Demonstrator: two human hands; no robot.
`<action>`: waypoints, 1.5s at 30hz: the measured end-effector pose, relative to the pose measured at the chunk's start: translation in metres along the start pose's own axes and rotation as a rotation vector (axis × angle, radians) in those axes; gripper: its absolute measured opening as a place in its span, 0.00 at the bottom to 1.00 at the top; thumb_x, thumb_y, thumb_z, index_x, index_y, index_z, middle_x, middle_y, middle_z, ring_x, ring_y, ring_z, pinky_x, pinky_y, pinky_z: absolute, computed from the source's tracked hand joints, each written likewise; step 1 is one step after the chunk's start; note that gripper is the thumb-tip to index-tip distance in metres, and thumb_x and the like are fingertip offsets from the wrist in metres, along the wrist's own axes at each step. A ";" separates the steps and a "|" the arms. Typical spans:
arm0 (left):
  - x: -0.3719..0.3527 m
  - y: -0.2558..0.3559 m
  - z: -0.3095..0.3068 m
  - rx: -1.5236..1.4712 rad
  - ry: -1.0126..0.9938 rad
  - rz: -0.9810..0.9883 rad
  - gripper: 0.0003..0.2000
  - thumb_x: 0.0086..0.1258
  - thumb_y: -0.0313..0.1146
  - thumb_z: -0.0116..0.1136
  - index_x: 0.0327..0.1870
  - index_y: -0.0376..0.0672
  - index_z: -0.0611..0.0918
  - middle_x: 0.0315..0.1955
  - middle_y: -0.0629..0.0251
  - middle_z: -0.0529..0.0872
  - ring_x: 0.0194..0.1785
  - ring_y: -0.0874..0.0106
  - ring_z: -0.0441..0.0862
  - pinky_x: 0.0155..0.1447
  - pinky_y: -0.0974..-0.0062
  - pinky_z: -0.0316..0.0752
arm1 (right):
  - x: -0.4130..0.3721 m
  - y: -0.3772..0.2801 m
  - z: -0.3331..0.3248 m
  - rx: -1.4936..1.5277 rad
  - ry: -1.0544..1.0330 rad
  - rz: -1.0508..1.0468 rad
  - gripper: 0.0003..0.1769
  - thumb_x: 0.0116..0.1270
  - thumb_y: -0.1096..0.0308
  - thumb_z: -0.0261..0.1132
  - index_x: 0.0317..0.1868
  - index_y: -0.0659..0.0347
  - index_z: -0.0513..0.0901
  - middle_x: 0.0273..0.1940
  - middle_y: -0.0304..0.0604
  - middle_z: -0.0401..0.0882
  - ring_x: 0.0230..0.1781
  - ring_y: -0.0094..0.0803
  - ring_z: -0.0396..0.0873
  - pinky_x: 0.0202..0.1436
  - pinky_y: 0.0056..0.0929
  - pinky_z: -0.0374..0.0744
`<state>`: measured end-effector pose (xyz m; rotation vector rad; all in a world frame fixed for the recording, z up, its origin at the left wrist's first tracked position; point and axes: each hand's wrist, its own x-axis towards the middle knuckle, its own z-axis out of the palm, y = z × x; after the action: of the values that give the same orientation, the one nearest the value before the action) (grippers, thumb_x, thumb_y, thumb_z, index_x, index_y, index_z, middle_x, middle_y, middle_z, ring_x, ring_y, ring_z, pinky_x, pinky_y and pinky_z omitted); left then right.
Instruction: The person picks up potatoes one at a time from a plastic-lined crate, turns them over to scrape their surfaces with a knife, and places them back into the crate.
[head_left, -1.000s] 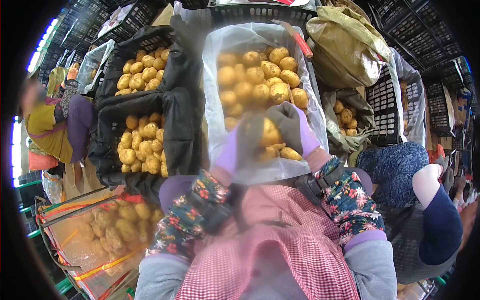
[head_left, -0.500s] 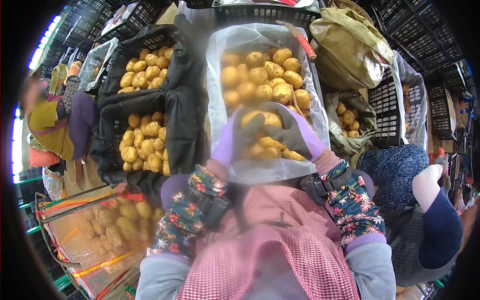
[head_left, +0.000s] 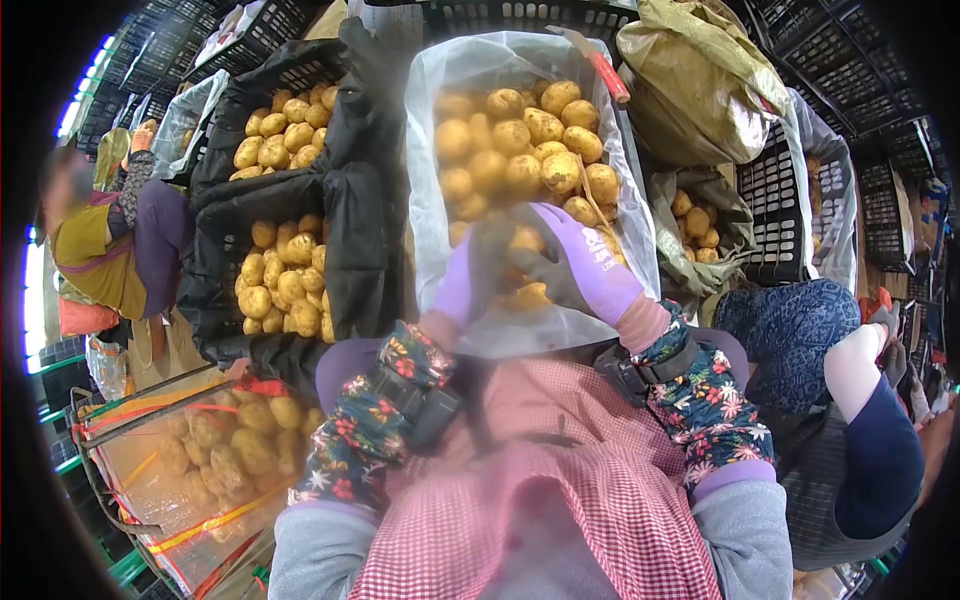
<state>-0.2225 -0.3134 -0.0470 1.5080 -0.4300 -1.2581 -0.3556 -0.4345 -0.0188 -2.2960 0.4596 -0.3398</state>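
Observation:
My left hand (head_left: pixel 468 272), in a purple and dark grey glove, curls in from the left at the near end of a crate lined with white plastic (head_left: pixel 640 262); a blur on the lens smears its fingers. Opposite it, my right hand (head_left: pixel 585 262) wears a matching glove with its fingers bent inward. Between them shows a potato (head_left: pixel 527 238), partly hidden by the gloves, and both hands appear closed round it. Several loose potatoes (head_left: pixel 545 125) fill the crate beyond. A thin brown stalk or stick (head_left: pixel 590 190) lies over them.
A red-handled knife (head_left: pixel 608 78) rests on the crate's far right rim. Black-lined crates (head_left: pixel 345 240) of potatoes stand at left, a bagged potato load (head_left: pixel 235 450) below them. A greenish sack (head_left: pixel 700 85) is at right. Co-workers sit at left (head_left: pixel 105 235) and right (head_left: pixel 850 450).
Both hands have turned and drawn closer together, so less of the potato between them shows. The right glove's back has rolled into view. The whole view has shifted slightly.

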 end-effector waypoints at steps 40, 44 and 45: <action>-0.006 0.014 0.003 0.400 -0.055 0.479 0.34 0.63 0.25 0.66 0.72 0.35 0.67 0.67 0.60 0.71 0.67 0.69 0.71 0.71 0.72 0.66 | 0.013 0.009 -0.028 0.622 -0.083 0.522 0.34 0.72 0.39 0.56 0.58 0.65 0.78 0.41 0.47 0.84 0.37 0.28 0.85 0.39 0.28 0.81; -0.008 0.019 0.004 0.389 -0.097 0.449 0.37 0.60 0.21 0.67 0.73 0.37 0.66 0.65 0.61 0.72 0.64 0.71 0.73 0.66 0.72 0.73 | 0.007 0.010 -0.014 0.096 0.080 0.254 0.29 0.73 0.44 0.55 0.53 0.64 0.78 0.34 0.48 0.83 0.30 0.31 0.84 0.35 0.30 0.79; -0.007 0.018 0.004 0.371 -0.106 0.418 0.36 0.61 0.21 0.66 0.73 0.37 0.66 0.64 0.62 0.72 0.63 0.71 0.74 0.63 0.73 0.75 | 0.012 0.004 -0.024 0.309 0.030 0.440 0.29 0.73 0.44 0.56 0.52 0.65 0.79 0.33 0.46 0.83 0.29 0.30 0.84 0.33 0.29 0.79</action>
<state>-0.2226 -0.3159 -0.0278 1.5520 -1.0376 -0.9602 -0.3552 -0.4575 -0.0045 -1.8331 0.8458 -0.2067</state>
